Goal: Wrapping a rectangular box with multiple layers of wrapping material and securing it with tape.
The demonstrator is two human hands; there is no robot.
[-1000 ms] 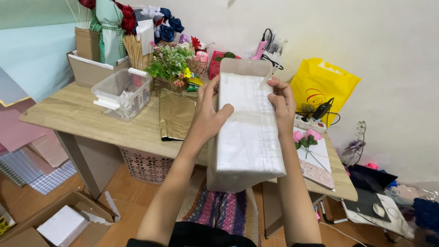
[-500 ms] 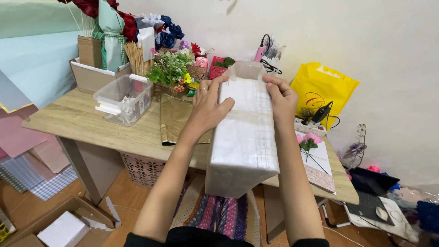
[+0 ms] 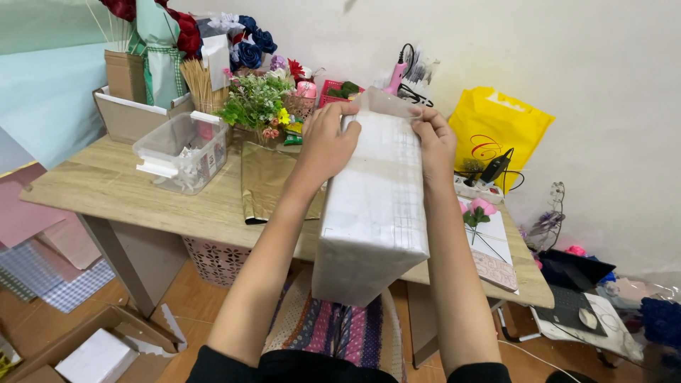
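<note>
My left hand (image 3: 328, 145) and right hand (image 3: 434, 142) both grip the far end of a white wrapped parcel (image 3: 372, 206), fingers curled around it, above the wooden table's (image 3: 106, 188) front edge.

1. The room is bright and evenly lit; soft, diffuse light falls from above and in front, with no hard beam.
2. Shadows are faint: a soft dark band sits under the counter (image 3: 106, 191) edge, and the space beneath it is dimmer.
3. The white wrapped package (image 3: 374, 206) catches a mild sheen on its top, without blown-out glare.
4. The pale wall (image 3: 582, 64) reads slightly grey, shading darker toward the right corner.
5. Focus is sharp in the centre; the wide lens bends and stretches the edges, and the forearms look elongated.
</note>
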